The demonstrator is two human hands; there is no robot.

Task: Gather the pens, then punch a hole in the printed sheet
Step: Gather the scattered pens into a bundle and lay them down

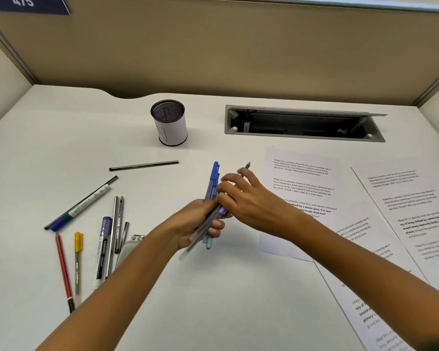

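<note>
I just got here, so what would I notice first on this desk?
Mid-desk, the left hand grips a bundle of pens while the right hand pinches a thin pen beside it. Loose pens lie scattered at the left, printed sheets at the right.

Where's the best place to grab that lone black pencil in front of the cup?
Pinch the black pencil at its middle, from straight above, thumb and finger on its long sides. It lies flat on the desk, apart from the others, so nothing blocks the fingers; a mid grip should keep it level.
</note>
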